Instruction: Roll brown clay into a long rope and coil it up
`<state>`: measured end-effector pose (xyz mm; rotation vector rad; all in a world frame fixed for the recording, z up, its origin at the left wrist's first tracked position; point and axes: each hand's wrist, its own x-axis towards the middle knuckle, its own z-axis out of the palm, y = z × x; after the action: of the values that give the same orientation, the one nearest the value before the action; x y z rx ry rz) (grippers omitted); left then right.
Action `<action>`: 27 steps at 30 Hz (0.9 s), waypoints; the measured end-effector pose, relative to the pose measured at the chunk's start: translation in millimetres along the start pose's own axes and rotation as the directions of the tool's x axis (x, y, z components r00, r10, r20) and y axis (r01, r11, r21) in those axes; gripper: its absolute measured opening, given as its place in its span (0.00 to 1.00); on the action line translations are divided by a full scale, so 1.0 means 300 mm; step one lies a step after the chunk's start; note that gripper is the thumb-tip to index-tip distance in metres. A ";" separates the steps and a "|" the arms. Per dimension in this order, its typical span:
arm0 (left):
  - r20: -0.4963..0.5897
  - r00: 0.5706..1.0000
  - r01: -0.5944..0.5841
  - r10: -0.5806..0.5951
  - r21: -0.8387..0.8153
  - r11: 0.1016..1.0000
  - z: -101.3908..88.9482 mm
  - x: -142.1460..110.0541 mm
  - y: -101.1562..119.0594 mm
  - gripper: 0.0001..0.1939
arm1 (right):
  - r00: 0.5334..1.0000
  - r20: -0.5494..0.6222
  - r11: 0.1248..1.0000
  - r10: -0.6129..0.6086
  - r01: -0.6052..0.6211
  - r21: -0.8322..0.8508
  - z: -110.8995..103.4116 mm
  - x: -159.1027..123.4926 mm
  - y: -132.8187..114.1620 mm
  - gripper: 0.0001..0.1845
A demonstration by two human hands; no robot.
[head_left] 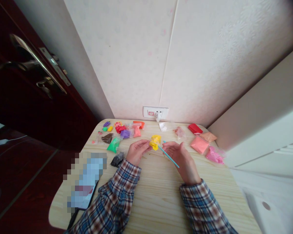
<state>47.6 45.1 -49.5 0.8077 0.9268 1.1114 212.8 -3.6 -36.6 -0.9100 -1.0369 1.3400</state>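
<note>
Lump, yellow, pinched by fingertips of left grip.

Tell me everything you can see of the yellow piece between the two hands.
The yellow piece is small, bright and lumpy, with uneven edges; it looks soft, like modelling clay, though clear plastic around it can't be ruled out. The left hand holds its left side at the fingertips, over the table. A thin light-blue stick slants down and right from its lower right side; whether the tip is embedded isn't clear. The right hand is beside it, open.
</note>
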 end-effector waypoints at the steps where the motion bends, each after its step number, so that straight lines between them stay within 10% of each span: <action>1: 0.010 1.000 0.012 -0.012 -0.001 1.000 0.004 -0.002 -0.001 0.20 | 0.999 -0.037 0.999 -0.022 0.020 -0.047 0.003 0.000 0.005 0.21; 13: 0.173 0.978 -0.154 0.114 0.241 0.958 0.007 -0.014 -0.016 0.16 | 0.977 -0.046 0.799 -0.208 0.143 -0.585 -0.021 0.001 0.015 0.08; 27: 0.317 0.856 -0.507 0.409 0.669 0.544 0.004 -0.031 -0.017 0.11 | 0.990 -0.003 0.741 -0.138 0.101 -0.664 -0.016 0.008 0.035 0.07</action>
<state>48.9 34.9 -51.6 1.8776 1.0994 1.0986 214.2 -0.4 -47.9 -1.3660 -1.5482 0.8170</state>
